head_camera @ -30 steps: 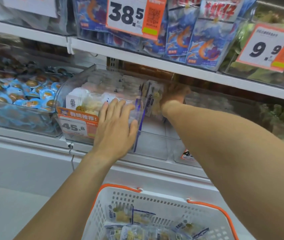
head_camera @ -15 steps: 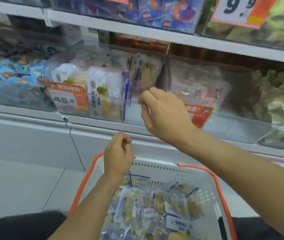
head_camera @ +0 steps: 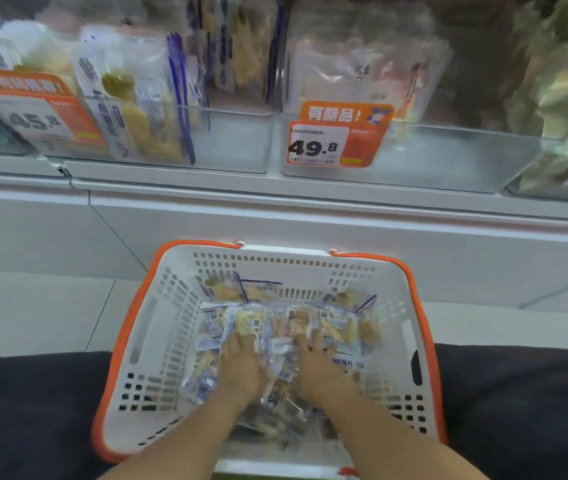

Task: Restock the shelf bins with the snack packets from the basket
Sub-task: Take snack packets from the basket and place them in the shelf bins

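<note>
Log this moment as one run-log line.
phase: pickup | left hand: on snack packets in basket | right hand: on packets too, grip unclear | shelf bins: partly stocked

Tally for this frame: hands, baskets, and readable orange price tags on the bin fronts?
Hands: 2, left hand and right hand, both down among the snack packets
Baskets: 1, white basket
Price tags: 2, 45.8 tag and 49.8 tag
Total: 5

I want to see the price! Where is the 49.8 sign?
The 49.8 sign hangs on the front of the clear bin, right of centre, above the basket.
</note>
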`<state>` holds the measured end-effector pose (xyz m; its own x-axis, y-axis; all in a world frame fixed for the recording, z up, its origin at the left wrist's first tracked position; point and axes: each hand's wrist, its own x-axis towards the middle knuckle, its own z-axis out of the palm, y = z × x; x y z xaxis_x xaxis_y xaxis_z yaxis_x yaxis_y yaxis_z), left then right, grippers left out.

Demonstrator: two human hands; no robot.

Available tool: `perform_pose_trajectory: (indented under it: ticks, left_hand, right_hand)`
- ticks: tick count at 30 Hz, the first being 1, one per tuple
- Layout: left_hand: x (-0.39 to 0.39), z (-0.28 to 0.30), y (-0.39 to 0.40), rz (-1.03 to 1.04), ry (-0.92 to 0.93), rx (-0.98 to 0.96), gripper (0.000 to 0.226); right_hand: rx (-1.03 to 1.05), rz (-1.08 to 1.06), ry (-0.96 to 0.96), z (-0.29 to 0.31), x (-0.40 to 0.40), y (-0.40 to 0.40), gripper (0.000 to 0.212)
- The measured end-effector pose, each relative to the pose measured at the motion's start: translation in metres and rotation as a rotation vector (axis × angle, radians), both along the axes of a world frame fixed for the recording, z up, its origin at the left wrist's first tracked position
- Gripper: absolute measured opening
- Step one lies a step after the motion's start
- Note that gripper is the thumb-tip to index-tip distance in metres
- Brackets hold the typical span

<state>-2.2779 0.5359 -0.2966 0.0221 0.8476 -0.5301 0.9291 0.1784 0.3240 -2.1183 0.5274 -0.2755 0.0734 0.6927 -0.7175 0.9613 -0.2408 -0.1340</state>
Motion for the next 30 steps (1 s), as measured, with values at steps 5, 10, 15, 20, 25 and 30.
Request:
perform_pose_trajectory:
  ticks: [5,10,15,20,25,30]
  left_hand:
    - [-0.015,-0.015,0.004,0.133,-0.038,-0.068,0.085]
    - [-0.013,-0.016,0.008,0.519,-0.187,0.048,0.084]
    - [-0.027,-0.014,0.017,0.818,-0.339,-0.001,0.062]
    - [-0.018,0.01,0.018,0.736,-0.492,0.25,0.025]
    - [-0.01,0.036,0.021,0.379,-0.666,0.376,0.021]
    - [-0.021,0.082,0.043,0.271,-0.765,0.318,0.044]
  right_hand:
    - [0.106,-0.038,0.041,0.001,-0.009,0.021,0.068]
    - [0.022,0.014,0.026,-0.002,-0.02,0.012,0.087]
    - [0.08,0.043,0.001,0.005,-0.025,0.018,0.054]
    - [0.051,-0.4,0.412,0.029,-0.023,0.049,0.037]
    - [-0.137,-0.922,1.049,0.074,-0.001,0.08,0.038]
    - [-0.04,-0.987,1.225,0.101,0.021,0.094,0.053]
